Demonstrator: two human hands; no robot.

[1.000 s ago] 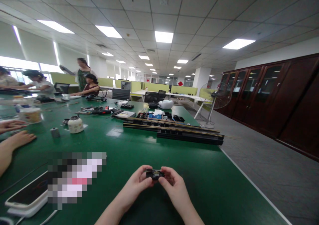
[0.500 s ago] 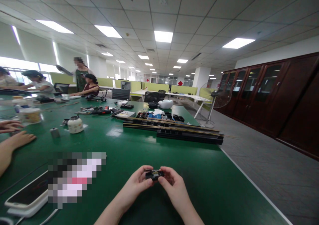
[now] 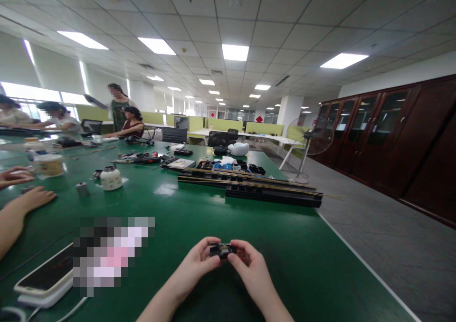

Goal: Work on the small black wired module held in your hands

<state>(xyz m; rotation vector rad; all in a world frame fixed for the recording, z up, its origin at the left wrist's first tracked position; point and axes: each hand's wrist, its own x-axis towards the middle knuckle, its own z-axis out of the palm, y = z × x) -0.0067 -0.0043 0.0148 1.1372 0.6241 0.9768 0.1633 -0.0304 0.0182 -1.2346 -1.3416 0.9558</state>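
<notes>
A small black part (image 3: 222,250) with metal bits on it is pinched between both my hands, just above the green table (image 3: 285,246) near its front edge. My left hand (image 3: 197,262) grips the part's left end with thumb and curled fingers. My right hand (image 3: 249,265) grips its right end the same way. Both forearms come up from the bottom of the view.
A phone (image 3: 46,277) on a white base lies at the left, beside a blurred patch. Long black rails (image 3: 256,189) lie across the table's middle. A white jar (image 3: 111,178) and a small cylinder (image 3: 82,189) stand further left. Another person's hands (image 3: 21,198) rest at the left edge; other people sit beyond.
My hands and the part hold the same grip; the view has shifted slightly. The person's upper hand at the left has moved a little.
</notes>
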